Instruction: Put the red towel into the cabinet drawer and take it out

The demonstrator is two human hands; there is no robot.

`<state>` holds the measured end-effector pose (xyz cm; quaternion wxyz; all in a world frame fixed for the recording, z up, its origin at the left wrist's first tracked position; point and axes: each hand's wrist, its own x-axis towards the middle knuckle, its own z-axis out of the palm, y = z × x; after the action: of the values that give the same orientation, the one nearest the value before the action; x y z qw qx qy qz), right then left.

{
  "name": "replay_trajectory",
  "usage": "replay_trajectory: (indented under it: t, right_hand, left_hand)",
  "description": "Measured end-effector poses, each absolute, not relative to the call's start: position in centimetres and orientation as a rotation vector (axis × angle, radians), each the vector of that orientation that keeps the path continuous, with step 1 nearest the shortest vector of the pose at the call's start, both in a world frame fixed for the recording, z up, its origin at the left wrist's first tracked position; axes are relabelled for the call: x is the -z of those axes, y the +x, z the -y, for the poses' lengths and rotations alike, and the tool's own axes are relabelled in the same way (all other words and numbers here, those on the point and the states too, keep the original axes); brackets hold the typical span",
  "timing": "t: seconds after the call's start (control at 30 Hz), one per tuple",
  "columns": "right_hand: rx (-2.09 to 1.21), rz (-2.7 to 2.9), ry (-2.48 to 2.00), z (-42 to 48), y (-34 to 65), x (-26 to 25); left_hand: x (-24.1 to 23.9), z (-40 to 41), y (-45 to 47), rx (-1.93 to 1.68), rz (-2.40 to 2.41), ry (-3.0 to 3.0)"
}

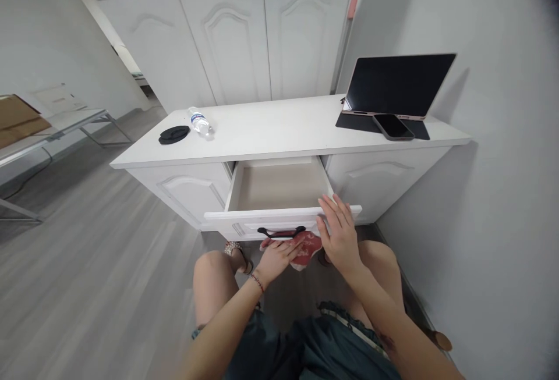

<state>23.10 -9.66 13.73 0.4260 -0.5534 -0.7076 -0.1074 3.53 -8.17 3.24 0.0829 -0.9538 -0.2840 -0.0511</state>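
Observation:
A white drawer (279, 188) is pulled out of the cabinet, its beige bottom showing. On its front panel is a black handle (282, 233). My left hand (279, 256) is at the handle with a red cloth (305, 249) that has a pale pattern; its fingers press the cloth, which hangs just below the handle. Part of the cloth is hidden behind the fingers. At the right end of the drawer front, my right hand (338, 231) rests with fingers stretched out, the fingertips reaching the top edge and the thumb apart.
A tablet (397, 86) on a dark stand and a phone (393, 127) sit on the right of the white cabinet top (271, 130). A clear plastic bottle (201, 123) lies at the left beside a black flat object (173, 134). A wall (502, 211) borders the right side.

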Motion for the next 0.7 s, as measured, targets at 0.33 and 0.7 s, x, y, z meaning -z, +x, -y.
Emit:
replay_trajectory:
  t: [0.33,0.7]
  right_hand:
    - [0.385,1.757,-1.456,8.8,22.6,-12.1]
    - [0.400,1.738,-1.462,8.8,22.3,-11.8]
  left_hand:
    - [-2.1,10.0,-5.0,0.318,1.241,-2.721]
    - [-1.4,10.8,-0.5,2.016,2.007,-1.673]
